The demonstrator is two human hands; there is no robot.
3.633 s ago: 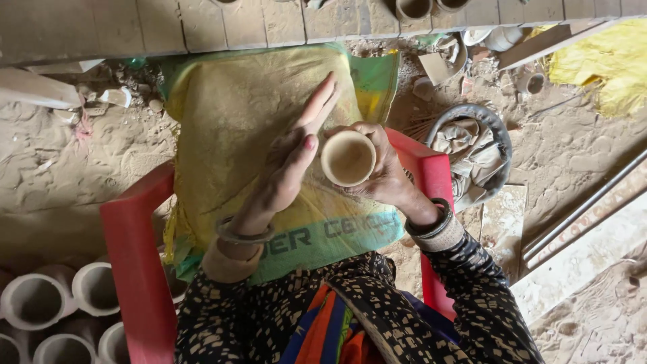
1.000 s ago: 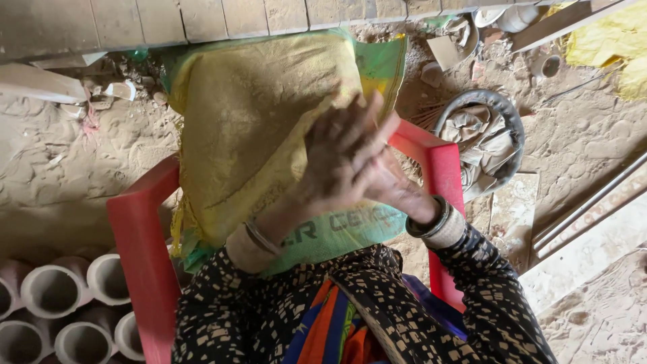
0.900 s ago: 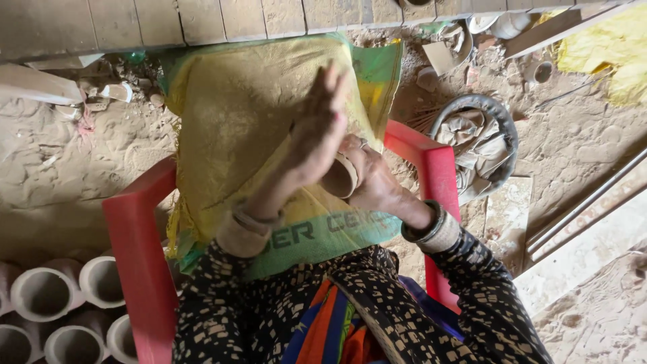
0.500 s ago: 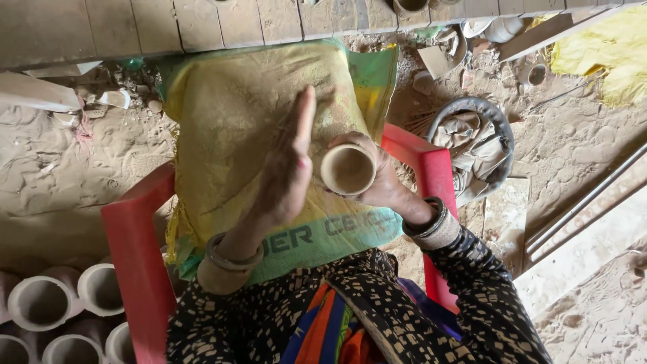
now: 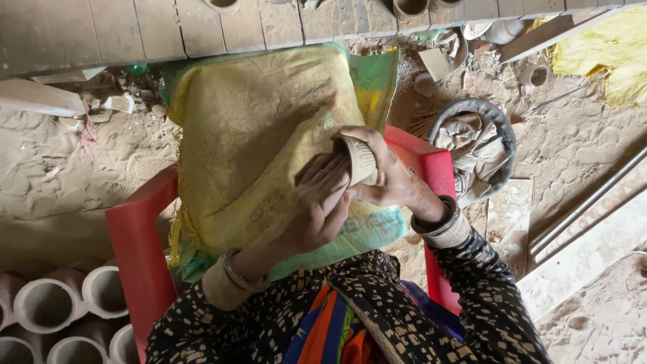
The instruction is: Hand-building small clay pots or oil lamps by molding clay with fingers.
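From the head camera, looking straight down, the right hand [image 5: 387, 176] grips a small, pale, unfired clay cup [image 5: 359, 160] with ribbed sides, its fingers curled over the rim and wall and its thumb underneath. The cup lies tilted on its side, mouth turned toward the left hand [image 5: 315, 205]. That hand is flat, fingers pressed together, the palm laid against the cup's open mouth so the opening is hidden. Both wrists carry metal bangles, and the sleeves are black with small pale flecks.

The cup is held above a yellow woven plastic sack [image 5: 259, 135] with green edging, which drapes over a red plastic chair [image 5: 138, 249] whose arms show on both sides of the sack. An orange and blue cloth [image 5: 327, 330] lies across the person's lap at the bottom edge.

On the sandy ground to the right sits a round metal basin [image 5: 502, 131] holding crumpled grey rags. At the lower left stand several pale clay cylinders [image 5: 47, 307] with open mouths, close together. A brick ledge [image 5: 135, 27] runs along the top, and a yellow sheet [image 5: 606, 54] lies at the upper right.
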